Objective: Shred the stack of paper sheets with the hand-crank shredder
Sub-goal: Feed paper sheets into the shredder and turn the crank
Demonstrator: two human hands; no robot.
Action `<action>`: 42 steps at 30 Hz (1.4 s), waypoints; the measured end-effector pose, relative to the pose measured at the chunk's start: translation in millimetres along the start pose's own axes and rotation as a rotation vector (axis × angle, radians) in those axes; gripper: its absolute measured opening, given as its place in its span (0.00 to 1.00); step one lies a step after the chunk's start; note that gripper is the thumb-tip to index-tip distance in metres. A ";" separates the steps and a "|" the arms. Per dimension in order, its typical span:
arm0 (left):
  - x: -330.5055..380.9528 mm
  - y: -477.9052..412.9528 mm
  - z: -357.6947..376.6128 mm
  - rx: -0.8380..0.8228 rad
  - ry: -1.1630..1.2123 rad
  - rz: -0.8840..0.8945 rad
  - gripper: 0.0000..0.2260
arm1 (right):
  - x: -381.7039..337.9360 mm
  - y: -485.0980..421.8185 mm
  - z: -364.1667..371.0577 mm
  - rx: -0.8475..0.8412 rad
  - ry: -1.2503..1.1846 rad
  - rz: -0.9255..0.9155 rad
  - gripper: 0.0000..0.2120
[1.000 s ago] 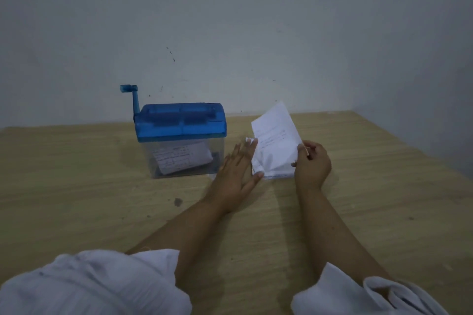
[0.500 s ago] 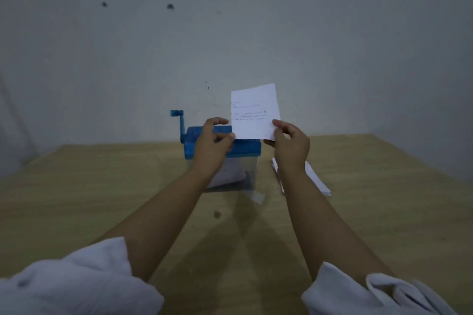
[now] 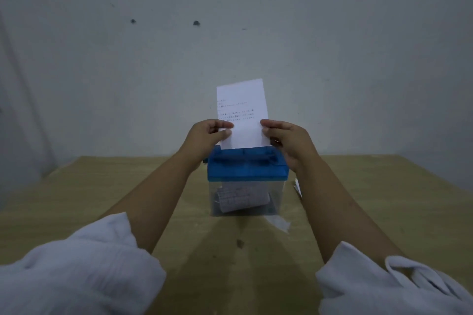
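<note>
Since half a second ago, both hands have carried the sheet over the shredder. Left hand (image 3: 207, 135) and right hand (image 3: 286, 138) pinch the white printed paper sheet (image 3: 242, 115) by its side edges, upright, its bottom edge at the slot of the blue-lidded, clear-bodied hand-crank shredder (image 3: 247, 169). It stands mid-table on the pale wooden table (image 3: 102, 194); shredded paper (image 3: 242, 198) lies inside.

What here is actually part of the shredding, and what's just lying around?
In use:
- sheet of paper, held upright by the left hand and right hand
- blue shredder
- paper stack edge

Lying about:
- paper scrap on the table
</note>
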State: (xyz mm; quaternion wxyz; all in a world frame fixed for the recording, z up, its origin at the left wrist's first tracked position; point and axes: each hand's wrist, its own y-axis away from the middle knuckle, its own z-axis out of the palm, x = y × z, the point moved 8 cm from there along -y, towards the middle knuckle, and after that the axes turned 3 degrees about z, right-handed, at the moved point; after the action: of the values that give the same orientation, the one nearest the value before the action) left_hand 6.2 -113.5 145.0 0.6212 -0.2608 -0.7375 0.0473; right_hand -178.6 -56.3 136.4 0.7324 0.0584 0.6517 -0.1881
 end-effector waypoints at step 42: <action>1.0 24.3 21.5 -0.107 -0.463 0.045 0.16 | 8.7 55.4 25.3 -0.025 1.037 -0.519 0.19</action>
State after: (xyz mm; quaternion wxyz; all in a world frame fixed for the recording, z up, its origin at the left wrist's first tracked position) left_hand -6.1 -86.7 131.5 0.4197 -0.2920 -0.8556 0.0803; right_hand -134.9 -15.3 122.7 0.2480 -0.0273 0.9205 -0.3006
